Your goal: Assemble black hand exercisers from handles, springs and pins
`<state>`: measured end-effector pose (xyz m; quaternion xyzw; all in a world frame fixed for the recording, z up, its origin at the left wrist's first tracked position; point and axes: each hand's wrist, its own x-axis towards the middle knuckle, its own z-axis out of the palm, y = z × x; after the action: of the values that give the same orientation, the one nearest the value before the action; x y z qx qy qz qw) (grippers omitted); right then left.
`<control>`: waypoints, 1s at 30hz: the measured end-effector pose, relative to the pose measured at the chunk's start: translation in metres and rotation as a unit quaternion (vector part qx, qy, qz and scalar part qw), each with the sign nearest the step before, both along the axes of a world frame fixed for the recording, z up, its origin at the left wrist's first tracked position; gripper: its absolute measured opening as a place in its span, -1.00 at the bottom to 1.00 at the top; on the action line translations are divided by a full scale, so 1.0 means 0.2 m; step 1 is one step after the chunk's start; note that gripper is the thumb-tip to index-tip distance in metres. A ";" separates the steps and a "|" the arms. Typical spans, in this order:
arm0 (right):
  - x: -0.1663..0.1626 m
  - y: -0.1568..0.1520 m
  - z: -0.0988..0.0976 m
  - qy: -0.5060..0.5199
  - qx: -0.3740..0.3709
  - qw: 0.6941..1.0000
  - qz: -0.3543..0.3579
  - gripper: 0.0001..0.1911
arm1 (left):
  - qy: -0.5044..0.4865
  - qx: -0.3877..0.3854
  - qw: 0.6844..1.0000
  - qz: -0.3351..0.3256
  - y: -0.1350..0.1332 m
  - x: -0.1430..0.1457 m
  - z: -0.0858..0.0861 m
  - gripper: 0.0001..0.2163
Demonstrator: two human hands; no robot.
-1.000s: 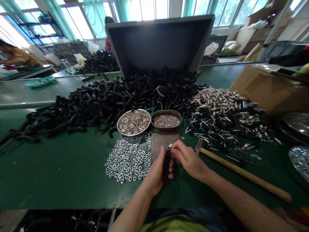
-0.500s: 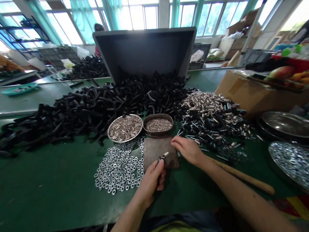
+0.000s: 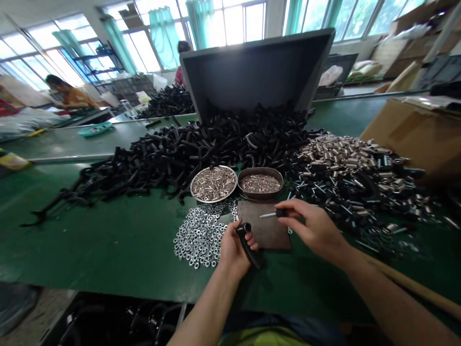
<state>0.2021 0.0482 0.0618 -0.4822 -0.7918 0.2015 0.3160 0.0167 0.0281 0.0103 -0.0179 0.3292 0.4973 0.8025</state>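
My left hand (image 3: pixel 236 247) is wrapped round a black curved handle (image 3: pixel 248 247), its round hollow end facing up. A small shiny metal piece (image 3: pixel 238 219) shows by the left thumb; its kind is unclear. Between the thumb and fingers of my right hand (image 3: pixel 311 223) is a black-headed screw (image 3: pixel 280 213), its metal shank pointing left toward the handle but apart from it. Both hands are above or beside a flat brown plate (image 3: pixel 264 235). Loose metal nuts (image 3: pixel 201 238) lie in a heap left of my left hand.
Behind the plate stand a round dish of metal pins (image 3: pixel 193 191) and an oval tin of small metal parts (image 3: pixel 259 194). Black handles (image 3: pixel 162 161) pile up before a tipped grey bin (image 3: pixel 259 72). Springs (image 3: pixel 342 154) and black-headed screws lie right, near a wooden stick (image 3: pixel 414 283). Co-workers sit far left.
My view has swung left. The right hand now holds out a black-headed screw, and the left hand has turned so the handle's hollow end shows. The spring seen standing out there no longer does.
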 end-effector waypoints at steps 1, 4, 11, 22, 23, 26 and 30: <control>-0.04 -0.04 0.01 0.028 0.008 0.999 0.015 -0.82 | -0.003 0.006 1.000 0.003 -0.01 0.01 0.00 -0.73; -0.13 -0.11 -0.01 0.045 0.061 0.995 0.068 -0.81 | 0.000 0.023 1.000 0.009 -0.03 0.04 0.00 -0.75; -0.23 -0.13 -0.11 -0.016 0.128 0.992 0.016 -0.87 | 0.061 0.059 0.993 0.077 -0.07 0.09 0.03 -0.85; -0.22 -0.13 -0.13 -0.036 0.107 0.990 0.083 -0.86 | 0.193 0.172 0.959 0.112 -0.11 0.07 0.01 -0.78; -0.22 -0.13 -0.13 -0.031 0.067 0.995 0.072 -0.89 | 0.217 0.183 0.952 0.114 -0.11 0.06 0.01 -0.79; -0.23 -0.14 -0.11 -0.002 -0.049 0.998 0.050 -0.96 | 0.279 0.209 0.931 0.107 -0.13 0.04 0.01 -0.83; -0.24 -0.15 -0.11 0.069 -0.077 0.994 0.015 -0.97 | 0.324 0.225 0.913 0.102 -0.14 0.03 0.02 -0.83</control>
<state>0.1531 0.0176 0.0407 -0.4781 -0.7572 0.2996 0.3290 0.0231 0.0010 0.0145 0.2913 0.4467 0.6160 0.5797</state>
